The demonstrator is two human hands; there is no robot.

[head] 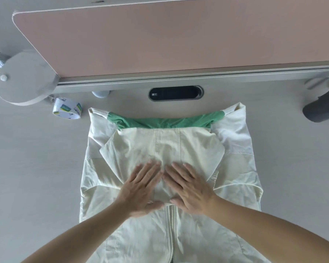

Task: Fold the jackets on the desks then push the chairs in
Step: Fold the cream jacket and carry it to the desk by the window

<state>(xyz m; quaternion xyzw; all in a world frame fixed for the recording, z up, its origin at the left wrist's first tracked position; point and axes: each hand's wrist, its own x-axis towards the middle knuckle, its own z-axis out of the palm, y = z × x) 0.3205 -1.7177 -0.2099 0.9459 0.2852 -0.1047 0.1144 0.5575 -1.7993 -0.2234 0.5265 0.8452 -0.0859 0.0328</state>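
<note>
- While both hands lay flat on the cloth, the cream jacket (179, 149) sat spread on the pale grey table (30, 168), zipper side up, green collar lining toward the far edge.
- Left hand (142, 188): open, fingers spread and pressed palm-down on the folded-in sleeve panel; gripped nothing.
- Right hand (190, 188): likewise open and flat, just beside the left, index fingertips nearly touching over the centre seam.
- Both sleeves were folded inward across the chest; the lower hem ran off the near edge of the view.
- Roll of printed tape (67, 111) lay on the table just beside the jacket's far-left corner, apart from the cloth.
- Round white lamp base (25, 80) stood at far left, behind the tape.
- Dark oval cable grommet (176, 93) was set into the table just beyond the collar.
- Pink divider panel (169, 37) closed off the far side of the table.
- Dark grey object (320, 109) at the right edge, well apart from the jacket; could not identify it.
</note>
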